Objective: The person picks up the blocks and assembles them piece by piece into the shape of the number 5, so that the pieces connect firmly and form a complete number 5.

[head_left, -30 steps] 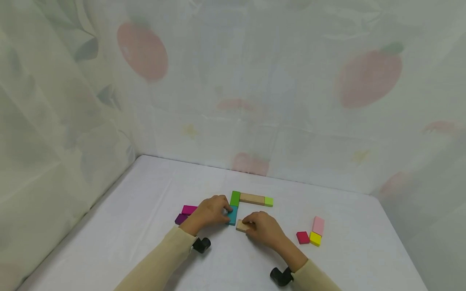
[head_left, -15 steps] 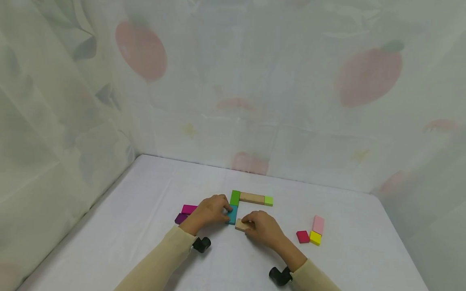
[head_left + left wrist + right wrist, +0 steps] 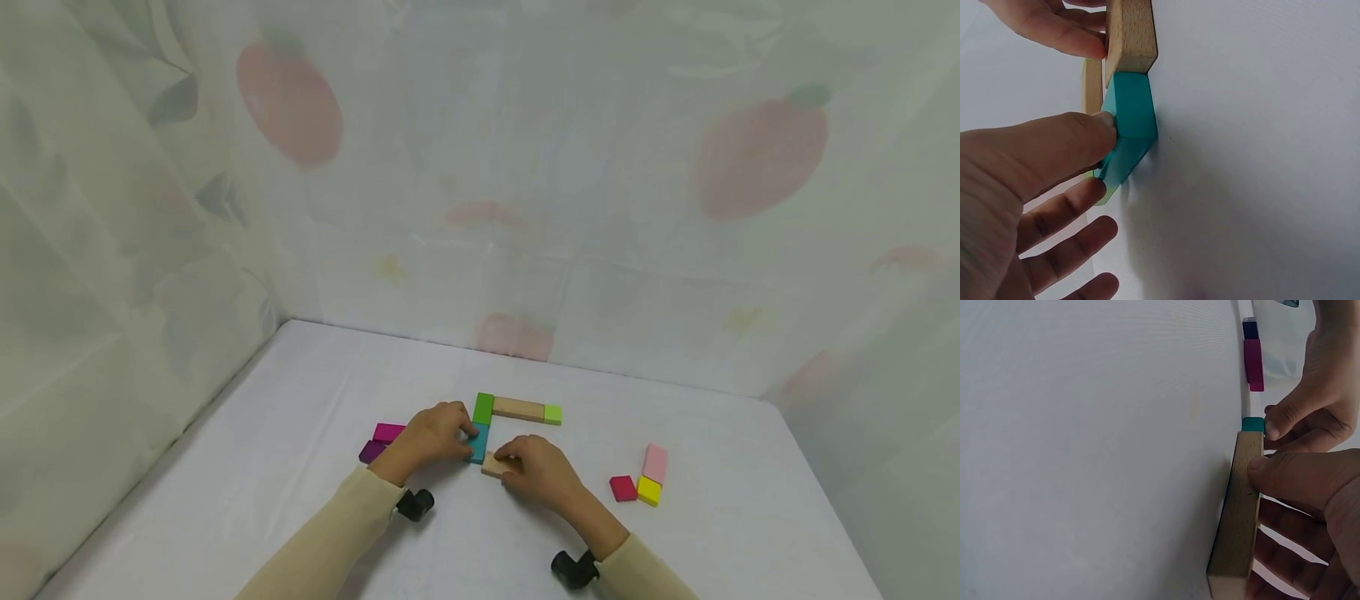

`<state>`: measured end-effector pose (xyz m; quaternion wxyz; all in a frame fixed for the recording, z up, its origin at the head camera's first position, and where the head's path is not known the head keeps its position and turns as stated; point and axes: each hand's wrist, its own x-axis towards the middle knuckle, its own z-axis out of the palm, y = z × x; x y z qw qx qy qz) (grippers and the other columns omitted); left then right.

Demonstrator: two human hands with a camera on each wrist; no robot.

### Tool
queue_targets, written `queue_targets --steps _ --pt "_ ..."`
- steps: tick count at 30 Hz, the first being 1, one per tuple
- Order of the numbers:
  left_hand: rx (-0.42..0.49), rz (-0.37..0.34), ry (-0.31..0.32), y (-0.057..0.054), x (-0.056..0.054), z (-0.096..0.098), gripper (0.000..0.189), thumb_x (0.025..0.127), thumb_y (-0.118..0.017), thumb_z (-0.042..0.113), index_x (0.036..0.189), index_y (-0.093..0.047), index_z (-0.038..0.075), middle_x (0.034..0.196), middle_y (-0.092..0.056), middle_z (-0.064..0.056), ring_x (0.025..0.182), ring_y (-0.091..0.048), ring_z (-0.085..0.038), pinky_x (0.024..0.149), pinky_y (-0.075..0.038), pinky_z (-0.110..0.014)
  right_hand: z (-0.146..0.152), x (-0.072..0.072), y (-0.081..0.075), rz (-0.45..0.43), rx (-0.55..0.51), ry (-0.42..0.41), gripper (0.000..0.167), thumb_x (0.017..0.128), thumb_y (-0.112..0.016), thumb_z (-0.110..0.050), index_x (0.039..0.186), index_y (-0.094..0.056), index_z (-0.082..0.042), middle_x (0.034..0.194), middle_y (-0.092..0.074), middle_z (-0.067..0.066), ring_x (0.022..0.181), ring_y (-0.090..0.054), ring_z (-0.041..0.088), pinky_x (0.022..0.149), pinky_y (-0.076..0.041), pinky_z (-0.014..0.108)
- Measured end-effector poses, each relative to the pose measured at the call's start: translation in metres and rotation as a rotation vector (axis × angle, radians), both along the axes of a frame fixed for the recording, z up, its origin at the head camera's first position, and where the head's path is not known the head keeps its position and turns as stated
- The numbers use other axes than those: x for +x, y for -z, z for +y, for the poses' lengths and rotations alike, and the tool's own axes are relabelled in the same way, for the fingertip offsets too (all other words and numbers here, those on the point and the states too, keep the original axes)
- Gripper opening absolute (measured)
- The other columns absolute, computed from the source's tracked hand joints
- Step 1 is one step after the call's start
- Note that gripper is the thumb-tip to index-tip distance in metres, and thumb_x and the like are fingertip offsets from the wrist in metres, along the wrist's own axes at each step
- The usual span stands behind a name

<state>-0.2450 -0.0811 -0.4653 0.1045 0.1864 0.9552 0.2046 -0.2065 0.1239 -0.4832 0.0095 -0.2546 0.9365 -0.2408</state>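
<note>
My left hand (image 3: 435,433) holds the teal block (image 3: 477,443) where it lies on the table, thumb and index fingertip at its edges; the other fingers are spread in the left wrist view. My right hand (image 3: 543,471) grips a plain wooden block (image 3: 1238,512) with the thumb on one side and fingers along the other. One end of this wooden block meets the near end of the teal block (image 3: 1135,103). Behind the teal block a green block (image 3: 483,408) continues the line, and a longer wooden block (image 3: 519,409) runs right from it to a lime block (image 3: 552,414).
Left of my left hand lie a magenta block (image 3: 388,432) and a dark purple block (image 3: 371,452), partly behind the wrist. To the right, a pink block (image 3: 656,463), a yellow block (image 3: 648,492) and a red block (image 3: 623,488) sit together on the white table (image 3: 750,533).
My right hand has slid the wooden block slightly left, closing the small gap to the teal block. My left hand has stayed at the teal block.
</note>
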Motion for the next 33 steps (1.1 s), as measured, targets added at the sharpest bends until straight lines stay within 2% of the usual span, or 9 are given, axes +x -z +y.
queue_targets --steps 19,25,33 --pt "0.01 0.019 0.017 0.0 0.0 -0.003 0.028 0.077 -0.081 0.024 0.103 -0.077 0.014 0.1 -0.062 0.004 0.097 -0.057 -0.014 0.083 -0.051 -0.034 -0.002 -0.001 0.002 -0.001 -0.005 0.001 0.023 0.078 -0.076 -0.013 0.101 -0.074 -0.013 0.098 -0.072 -0.003 0.084 -0.058 0.007 0.073 -0.051 0.026" --pt "0.006 0.032 0.026 0.0 0.0 -0.003 0.029 0.077 -0.081 0.024 0.104 -0.076 0.013 0.1 -0.062 0.004 0.096 -0.058 -0.015 0.083 -0.051 -0.034 0.002 -0.002 0.0 -0.008 -0.018 0.002 0.022 0.08 -0.075 -0.019 0.102 -0.074 -0.016 0.1 -0.07 -0.005 0.095 -0.062 0.013 0.081 -0.053 0.032" --pt "-0.006 0.035 0.026 0.0 -0.001 -0.002 0.03 0.076 -0.081 0.025 0.104 -0.076 0.014 0.1 -0.063 0.004 0.097 -0.058 -0.015 0.084 -0.052 -0.034 0.014 0.002 -0.01 -0.039 -0.045 0.056 0.028 0.084 -0.071 -0.031 0.109 -0.071 -0.018 0.108 -0.068 -0.002 0.103 -0.061 0.017 0.088 -0.053 0.041"
